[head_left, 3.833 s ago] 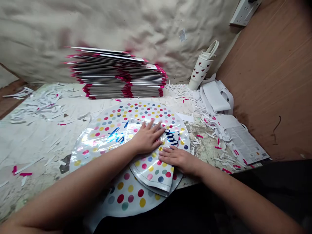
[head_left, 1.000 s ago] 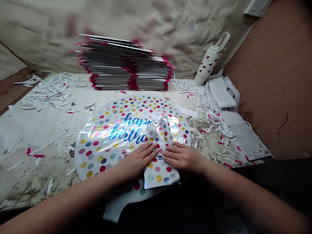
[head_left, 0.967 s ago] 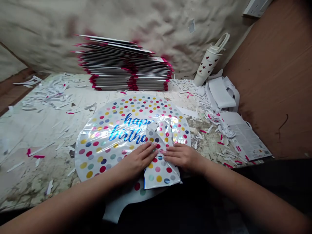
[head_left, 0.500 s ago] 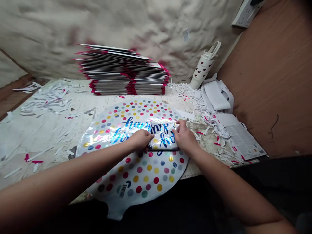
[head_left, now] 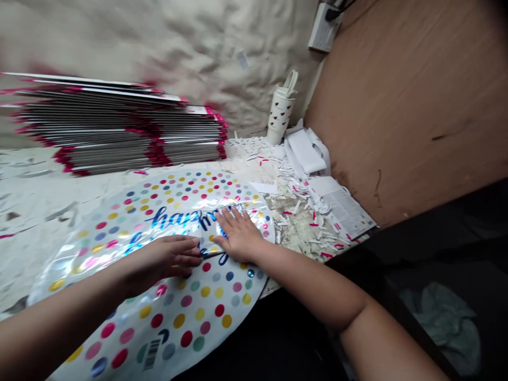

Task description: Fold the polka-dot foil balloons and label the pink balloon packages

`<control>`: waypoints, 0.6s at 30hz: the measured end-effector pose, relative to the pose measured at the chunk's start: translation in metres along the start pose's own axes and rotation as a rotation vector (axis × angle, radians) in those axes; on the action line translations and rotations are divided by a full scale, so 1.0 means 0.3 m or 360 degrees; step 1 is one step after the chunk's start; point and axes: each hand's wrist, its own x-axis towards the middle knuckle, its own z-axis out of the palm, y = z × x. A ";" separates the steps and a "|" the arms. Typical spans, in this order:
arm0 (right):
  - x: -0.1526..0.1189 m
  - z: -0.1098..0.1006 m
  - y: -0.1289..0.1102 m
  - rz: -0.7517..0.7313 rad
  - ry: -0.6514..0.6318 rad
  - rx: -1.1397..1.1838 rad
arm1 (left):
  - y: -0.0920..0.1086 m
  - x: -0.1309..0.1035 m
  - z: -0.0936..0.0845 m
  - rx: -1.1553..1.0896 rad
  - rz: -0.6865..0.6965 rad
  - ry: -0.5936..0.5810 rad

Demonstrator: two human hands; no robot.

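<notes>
Head | folded foil (head_left: 208, 233) — under right fingers (head_left: 230, 220) | left fingers (head_left: 186, 251) (curled) alongside

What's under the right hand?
Under the right hand is a folded blue-lettered piece, lying on a larger polka-dot sheet. Any lettering beneath the palm is covered and can't be seen.
</notes>
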 end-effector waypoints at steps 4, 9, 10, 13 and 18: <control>-0.014 -0.058 0.015 -0.0070 -0.0026 0.0140 | 0.042 0.054 0.090 0.0365 0.0099 0.0087; -0.284 -0.288 0.302 0.0309 0.0399 -0.0008 | 0.092 0.017 0.121 -0.0014 0.0119 0.0158; -0.378 -0.323 0.394 0.0482 0.0408 -0.0109 | 0.093 0.013 0.110 -0.0068 0.0139 0.0192; -0.671 -0.356 0.647 0.0893 -0.0033 -0.0323 | 0.078 0.019 0.065 -0.0091 0.0231 0.0257; -0.934 -0.333 0.809 0.0843 0.0221 -0.0490 | 0.056 -0.013 0.020 -0.0136 0.0292 0.0075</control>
